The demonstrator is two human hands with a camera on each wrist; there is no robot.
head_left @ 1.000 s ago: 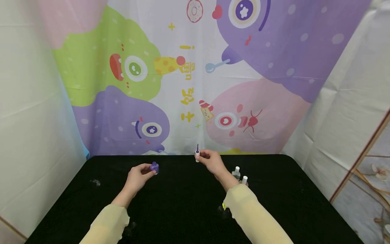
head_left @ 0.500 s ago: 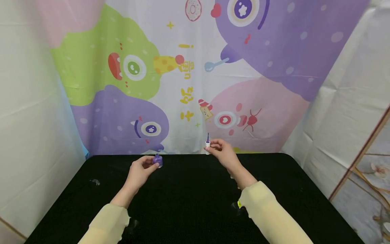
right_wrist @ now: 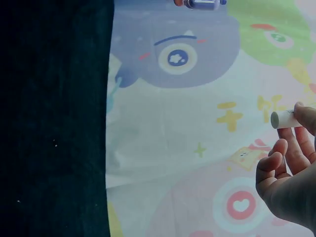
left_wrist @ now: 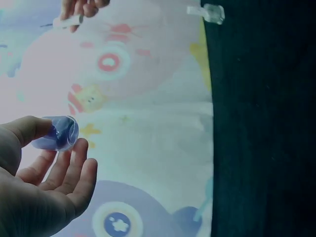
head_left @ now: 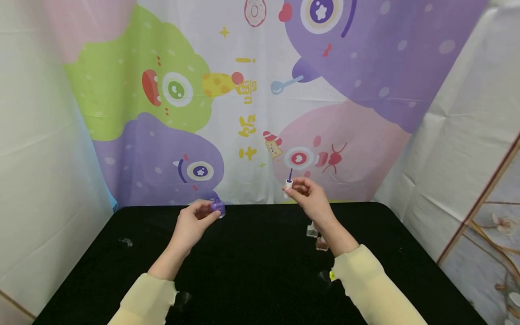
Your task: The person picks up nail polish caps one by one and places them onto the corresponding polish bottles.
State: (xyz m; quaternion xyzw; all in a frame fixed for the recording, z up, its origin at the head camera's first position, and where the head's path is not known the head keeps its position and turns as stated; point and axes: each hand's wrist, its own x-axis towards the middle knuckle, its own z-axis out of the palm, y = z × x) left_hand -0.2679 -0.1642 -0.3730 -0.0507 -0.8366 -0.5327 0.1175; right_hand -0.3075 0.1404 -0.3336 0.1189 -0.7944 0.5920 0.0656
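Observation:
Above the far part of the table, my left hand (head_left: 190,225) pinches an uncapped bottle of purple nail polish (head_left: 218,207) between thumb and fingers. The bottle is upright, its narrow neck bare on top. In the left wrist view the thumb lies over the glass of the bottle (left_wrist: 60,133). My right hand (head_left: 313,201) holds the white nail polish cap (head_left: 288,184) by its side, with the purple-coated brush (head_left: 290,173) pointing up. From the right wrist, the flat end of the cap (right_wrist: 284,119) shows beyond the thumb. A wide gap separates the two hands.
A clear bottle (head_left: 312,231) and a brownish-pink bottle (head_left: 322,244) stand on the black table (head_left: 252,266) beside my right forearm, partly hidden by it. A cartoon-printed curtain (head_left: 248,180) hangs just behind the table's far edge. A whitish smudge (head_left: 126,242) lies at the left.
My right hand has moved up and to the right with the cap and brush. My left hand has risen slightly and shifted right with the bottle. Both grips stay the same.

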